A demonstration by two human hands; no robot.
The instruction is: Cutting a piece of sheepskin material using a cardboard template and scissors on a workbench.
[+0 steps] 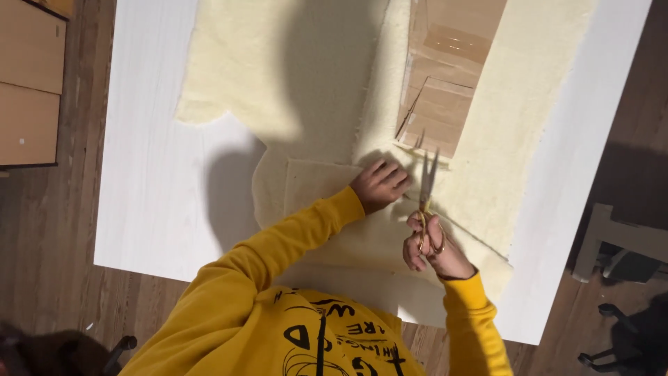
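From the head camera, looking straight down, a person in a yellow sweatshirt (278,327) with black printed markings leaned over a white table (146,174) that stood on a dark wooden floor (42,278). A large piece of cream fleecy fabric (292,76) lay spread across the middle of the tabletop, its near-left edge cut in a curved outline. On the fabric, toward the far right, lay a flattened brown cardboard piece (445,69) with strips of clear tape on it.

The left hand (380,184) rested palm down on the fabric just left of the blades, its fingers held close together and pressed flat on the cloth. The right hand (431,247) gripped a pair of gold-handled scissors (426,198), with fingers threaded through the loops and curled around them. The blades stood slightly parted and pointed away from the person toward the near edge of the cardboard. They seemed to be in the fabric there, though shadow made the cut line hard to read.

A shadow of the person fell across the fabric and table. At the left edge stood a light wooden cabinet (31,83). At the right, beside the table, was a grey stool or chair (619,240), only partly visible.
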